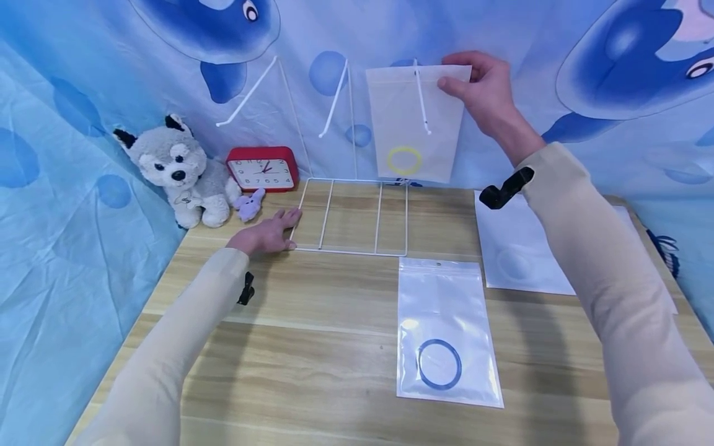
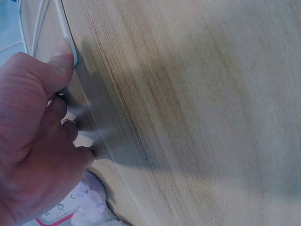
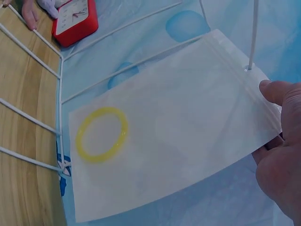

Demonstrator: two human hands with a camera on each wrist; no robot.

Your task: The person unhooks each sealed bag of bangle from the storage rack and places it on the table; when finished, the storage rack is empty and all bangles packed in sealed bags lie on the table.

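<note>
My right hand (image 1: 484, 90) pinches the top right corner of a white zip bag (image 1: 418, 118) with a yellow ring (image 1: 404, 160) showing through it. In the right wrist view, the right prong of a white wire display rack (image 3: 254, 33) passes through the bag's hole. The bag hangs against the backdrop, its lower end just above the table. My left hand (image 1: 266, 234) rests at the front left corner of the rack's base (image 1: 351, 251), thumb and fingers spread against the wire. In the left wrist view, the thumb (image 2: 60, 66) presses on the rounded wire corner.
A zip bag with a dark blue ring (image 1: 439, 282) lies on the wooden table. More white bags (image 1: 527, 248) lie to the right, partly under my right sleeve. A husky plush (image 1: 178, 173), a red clock (image 1: 263, 168) and a small purple plush (image 1: 249, 204) sit back left.
</note>
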